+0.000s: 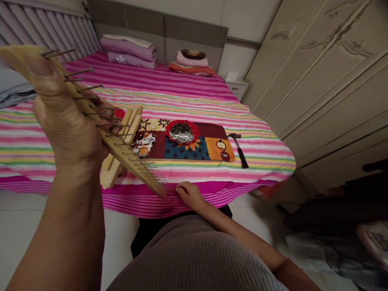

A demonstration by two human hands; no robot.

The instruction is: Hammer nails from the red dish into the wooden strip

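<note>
My left hand [65,121] is raised close to the camera, its fingers wrapped round a long wooden strip [133,163] studded with a row of nails. The strip slants down to the right, and its lower end rests near the bed's front edge. My right hand [188,194] sits there with curled fingers at the strip's lower tip, on the striped bedcover [257,153]. What its fingers pinch, if anything, is hidden. More wooden strips [113,167] lie on the bed behind the held one.
A patchwork mat [212,147] on the bed bears a red dish of nails [182,132]. A hammer [239,150] lies at the mat's right end. Folded bedding [129,50] is stacked at the headboard. Cream wardrobe doors [327,68] stand on the right.
</note>
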